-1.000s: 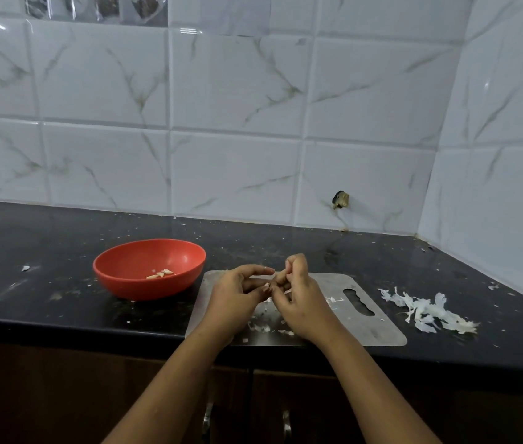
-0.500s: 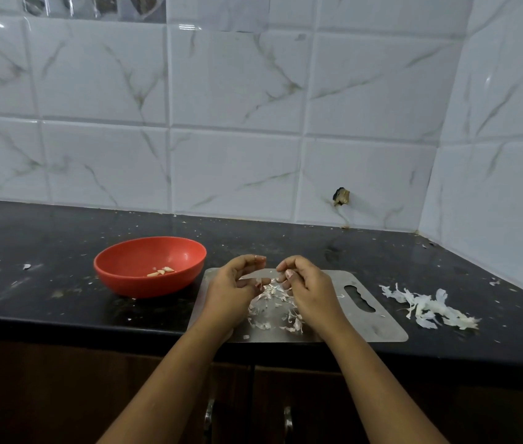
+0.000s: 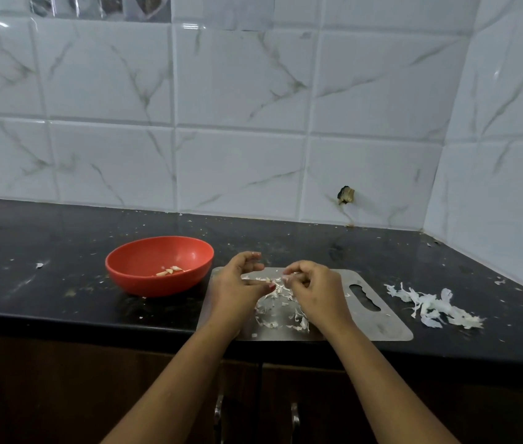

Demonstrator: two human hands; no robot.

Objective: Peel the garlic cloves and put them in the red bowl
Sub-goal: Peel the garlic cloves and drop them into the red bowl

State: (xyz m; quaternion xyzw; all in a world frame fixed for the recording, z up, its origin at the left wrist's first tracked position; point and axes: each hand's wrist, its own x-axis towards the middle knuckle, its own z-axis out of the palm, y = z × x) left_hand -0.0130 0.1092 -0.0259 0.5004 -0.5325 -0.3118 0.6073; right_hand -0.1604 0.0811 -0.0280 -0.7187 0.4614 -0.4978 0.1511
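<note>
My right hand (image 3: 314,293) curls its fingertips in a pinch on a pale bit (image 3: 285,278), clove or skin I cannot tell, too small to read its long axis. My left hand (image 3: 237,283), just beside it, is half curled; what it holds I cannot tell. Left of it, peeled cloves (image 3: 170,270) lie in the red bowl (image 3: 157,285), long axes roughly crosswise.

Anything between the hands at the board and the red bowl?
Nothing visible. The round red plastic bowl sits open-topped just left of the flat steel cutting board; only speckled black countertop shows between it and the left hand. The right hand pinches a whitish garlic piece over the board.
</note>
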